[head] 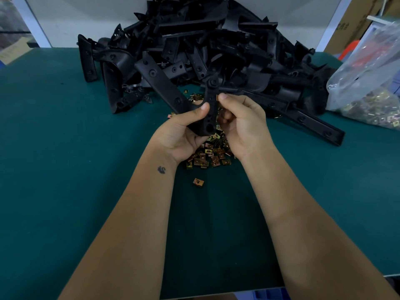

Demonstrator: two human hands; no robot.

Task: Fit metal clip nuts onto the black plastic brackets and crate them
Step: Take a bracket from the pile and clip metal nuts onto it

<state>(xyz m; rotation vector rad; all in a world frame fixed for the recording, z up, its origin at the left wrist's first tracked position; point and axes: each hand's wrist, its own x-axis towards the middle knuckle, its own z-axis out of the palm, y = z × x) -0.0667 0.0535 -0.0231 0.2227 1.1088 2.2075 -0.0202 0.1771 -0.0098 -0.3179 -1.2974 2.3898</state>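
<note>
My left hand (184, 131) grips a black plastic bracket (164, 85) above the table, thumb across its bend. One arm of the bracket runs up to the left, the other stands upright between my hands. My right hand (240, 124) pinches a brass-coloured clip nut (217, 97) against the right edge of the upright arm; most of the nut is hidden by my fingertips. Loose clip nuts (207, 156) lie in a heap on the mat under my hands, one single nut (198, 182) nearer to me.
A big pile of black brackets (205, 44) fills the back of the green mat (65, 148). A clear plastic bag of clip nuts (368, 94) lies at the right edge. Cardboard boxes (355, 22) stand behind it. A blue crate edge (270, 294) shows below the table's front.
</note>
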